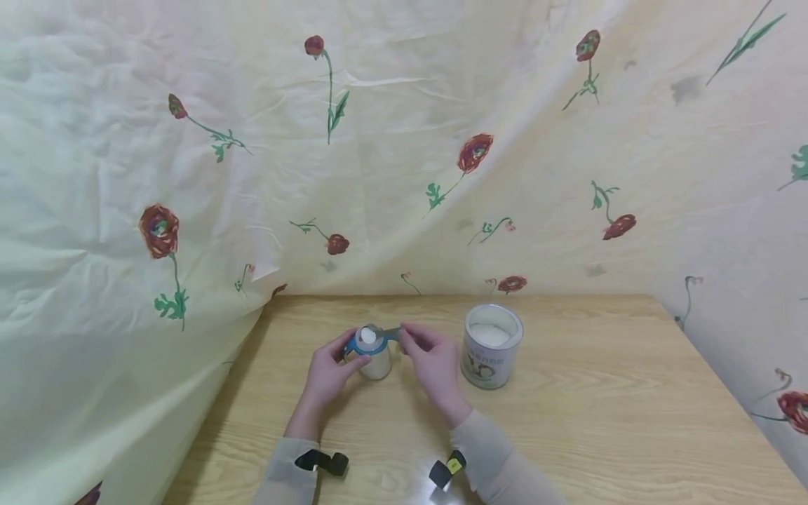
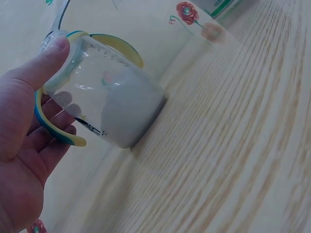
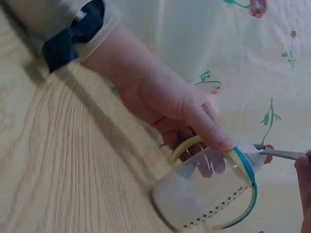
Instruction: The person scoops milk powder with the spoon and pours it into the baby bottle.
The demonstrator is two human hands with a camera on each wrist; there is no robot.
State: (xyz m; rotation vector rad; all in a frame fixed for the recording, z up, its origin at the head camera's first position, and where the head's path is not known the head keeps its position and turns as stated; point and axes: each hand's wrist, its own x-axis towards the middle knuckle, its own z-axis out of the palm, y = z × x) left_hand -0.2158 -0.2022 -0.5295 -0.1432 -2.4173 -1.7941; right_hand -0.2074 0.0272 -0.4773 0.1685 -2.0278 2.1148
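Note:
A clear baby bottle with a blue-and-yellow handled collar stands upright on the wooden table, white contents filling its lower part. My left hand grips the bottle at its collar, thumb on the near side and fingers behind, as the left wrist view shows on the bottle. In my right hand the fingertips pinch the handle of a spoon. Its bowl is over the bottle's open mouth, where a white patch shows. Only part of the right hand appears in the right wrist view.
An open milk powder can, with white powder inside, stands just right of my right hand. The wooden table stretches away to the right. A flower-patterned cloth hangs behind the table and along its left side.

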